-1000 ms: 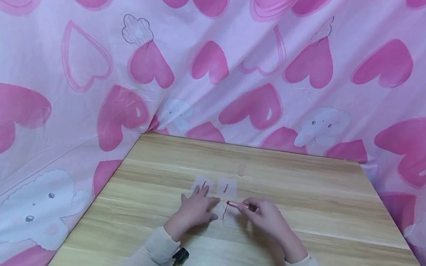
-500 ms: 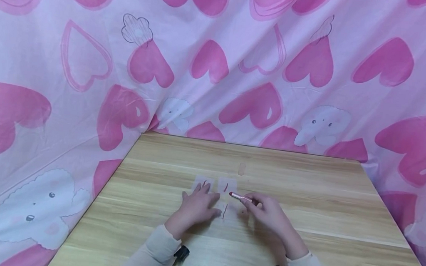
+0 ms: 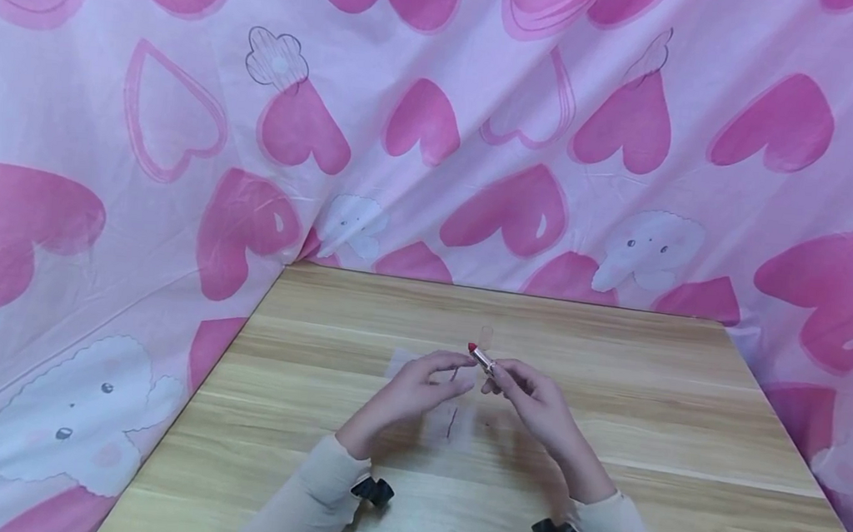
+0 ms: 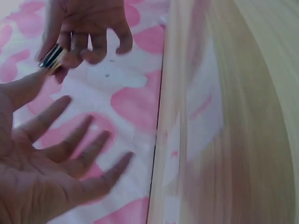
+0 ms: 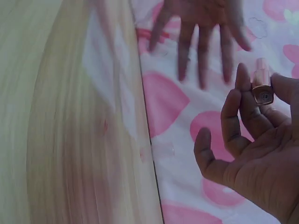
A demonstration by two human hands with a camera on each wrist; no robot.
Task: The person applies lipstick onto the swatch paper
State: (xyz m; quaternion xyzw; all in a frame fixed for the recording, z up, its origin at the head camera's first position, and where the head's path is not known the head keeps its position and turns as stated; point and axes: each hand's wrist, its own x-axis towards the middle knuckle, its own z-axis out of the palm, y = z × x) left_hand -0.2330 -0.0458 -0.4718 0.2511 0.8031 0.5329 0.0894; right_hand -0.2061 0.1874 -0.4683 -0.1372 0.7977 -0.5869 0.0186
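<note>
A lipstick (image 3: 481,360) with its red tip exposed is pinched between thumb and fingers of my right hand (image 3: 541,409), tilted with the tip up and to the left. In the right wrist view, the lipstick's base (image 5: 263,94) faces the camera. My left hand (image 3: 415,388) is raised beside it, fingers spread in the left wrist view; whether its thumb touches the lipstick I cannot tell. Below the hands lie thin white paper pieces; the front piece (image 3: 451,425) bears a red stroke, and the left one (image 3: 400,361) is partly covered by my left hand.
A clear lipstick cap (image 3: 486,336) stands or lies on the wooden table (image 3: 650,384) behind the hands; which, I cannot tell. Pink heart-patterned cloth (image 3: 506,205) hangs along the table's back and sides. A small red speck (image 3: 487,425) marks the wood near the front paper.
My left hand has lifted off the left paper and moved right, toward the lipstick. My right hand has raised the lipstick away from the papers and tilted its tip upward.
</note>
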